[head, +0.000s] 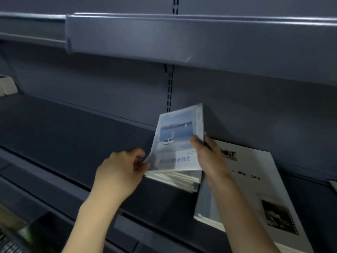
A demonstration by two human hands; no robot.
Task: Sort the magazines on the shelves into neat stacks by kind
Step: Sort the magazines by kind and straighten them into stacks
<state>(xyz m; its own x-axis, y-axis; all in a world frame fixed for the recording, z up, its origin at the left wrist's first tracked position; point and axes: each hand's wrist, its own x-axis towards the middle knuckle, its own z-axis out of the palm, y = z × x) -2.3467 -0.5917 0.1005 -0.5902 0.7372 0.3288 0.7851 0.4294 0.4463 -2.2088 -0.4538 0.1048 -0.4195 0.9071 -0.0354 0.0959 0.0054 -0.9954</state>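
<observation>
The left hand (121, 168) pinches the lower left corner of a bundle of blue magazines (177, 143), and the right hand (207, 156) grips the bundle's right edge, thumb on the cover. The bundle stands tilted on the dark shelf (73, 134), its top cover printed "Moment" under a picture of a van. Just right of it, a white magazine (255, 179) lies flat on the same shelf, partly under the right forearm. Another shelf (164, 35) hangs above.

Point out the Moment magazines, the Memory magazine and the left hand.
Moment magazines (175, 143): head view, on the top cover's beach photo.
Memory magazine (255, 181): head view, on the white cover near its title.
left hand (118, 172): head view, on the back of the hand.
</observation>
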